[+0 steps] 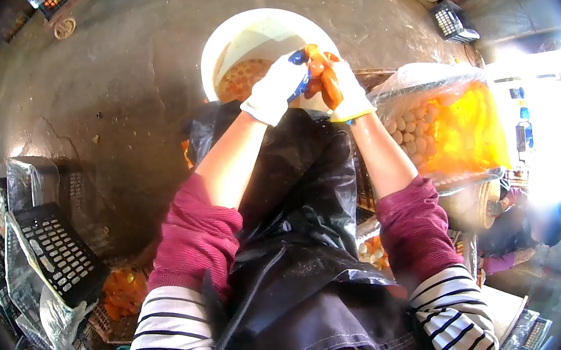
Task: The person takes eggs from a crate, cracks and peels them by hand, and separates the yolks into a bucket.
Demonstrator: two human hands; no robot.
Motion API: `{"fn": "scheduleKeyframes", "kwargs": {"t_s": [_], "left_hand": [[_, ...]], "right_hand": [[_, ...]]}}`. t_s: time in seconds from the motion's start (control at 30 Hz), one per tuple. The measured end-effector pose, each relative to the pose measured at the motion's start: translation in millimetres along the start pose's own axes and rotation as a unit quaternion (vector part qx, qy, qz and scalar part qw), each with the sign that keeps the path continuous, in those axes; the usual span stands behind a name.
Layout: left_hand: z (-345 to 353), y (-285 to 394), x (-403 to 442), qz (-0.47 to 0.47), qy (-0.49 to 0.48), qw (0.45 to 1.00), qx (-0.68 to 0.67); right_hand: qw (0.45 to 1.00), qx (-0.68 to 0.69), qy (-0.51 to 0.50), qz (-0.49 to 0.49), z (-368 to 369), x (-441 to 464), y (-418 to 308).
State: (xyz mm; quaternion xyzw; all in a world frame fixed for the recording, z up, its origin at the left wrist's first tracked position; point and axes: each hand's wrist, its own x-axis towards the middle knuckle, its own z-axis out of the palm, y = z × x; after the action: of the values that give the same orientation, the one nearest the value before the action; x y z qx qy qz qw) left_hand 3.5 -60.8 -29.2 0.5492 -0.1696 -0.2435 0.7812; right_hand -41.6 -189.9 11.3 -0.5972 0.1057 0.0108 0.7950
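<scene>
My left hand point(277, 92), in a white glove with blue on the fingers, is closed on one side of a wet orange-brown piece point(329, 82). On the other side my right hand point(350, 91), in a white glove with a yellow cuff, grips the same soft piece. Both hands meet over the near right rim of a large white tub point(212, 59). Inside the tub, cloudy liquid holds many small round orange things point(243, 78). A black apron covers my lap below the tub.
At the right, a plastic-lined crate point(415, 89) holds pale round items point(413, 135) and a bright orange mass point(468, 129). Black crates point(56, 253) stack at the left. Another person point(519, 225) is at the far right. A black basket point(452, 23) stands at the upper right.
</scene>
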Motion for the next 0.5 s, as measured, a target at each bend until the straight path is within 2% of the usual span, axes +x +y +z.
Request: {"fn": "scheduleKeyframes", "kwargs": {"t_s": [0.07, 0.1, 0.2, 0.23, 0.27, 0.3, 0.33, 0.4, 0.43, 0.5], "left_hand": [[6.0, 32.2, -4.4, -0.11, -0.042, 0.992, -0.039], [9.7, 56.4, -13.3, -0.136, -0.065, 0.988, 0.009], [12.7, 38.0, -2.7, -0.119, -0.029, 0.992, 0.029], [13.3, 24.1, -3.6, -0.025, 0.014, 0.983, 0.182], [17.2, 40.3, -10.6, -0.085, 0.042, 0.993, 0.074], [19.7, 58.7, -17.0, -0.144, 0.069, 0.986, -0.034], [21.0, 71.3, -21.1, -0.201, 0.095, 0.965, -0.142], [3.1, 31.6, -2.7, -0.137, 0.131, 0.951, -0.245], [-0.6, 31.8, -2.5, -0.142, 0.12, 0.95, -0.252], [-4.6, 31.3, -1.0, -0.15, 0.1, 0.947, -0.265]], "right_hand": [[0.999, 0.002, 0.046, 0.008, -0.8, 4.2, -2.7], [0.998, 0.012, 0.059, 0.012, 1.6, 3.9, -8.6], [0.993, 0.04, 0.109, -0.028, 2.7, 16.1, -6.3], [0.99, 0.019, 0.116, -0.082, -1.6, 22.5, 4.0], [0.983, -0.002, 0.121, -0.135, 4.9, 22.2, 3.5], [0.965, -0.169, 0.138, -0.144, 5.1, 18.4, -3.5], [0.974, -0.12, 0.143, -0.132, 10.7, 16.7, -11.0], [0.982, -0.023, 0.155, -0.108, 18.3, 13.7, -25.0], [0.98, -0.044, 0.162, -0.105, 23.9, 8.4, -35.6], [0.985, -0.038, 0.099, -0.132, 12.7, 12.3, -38.8]]}}
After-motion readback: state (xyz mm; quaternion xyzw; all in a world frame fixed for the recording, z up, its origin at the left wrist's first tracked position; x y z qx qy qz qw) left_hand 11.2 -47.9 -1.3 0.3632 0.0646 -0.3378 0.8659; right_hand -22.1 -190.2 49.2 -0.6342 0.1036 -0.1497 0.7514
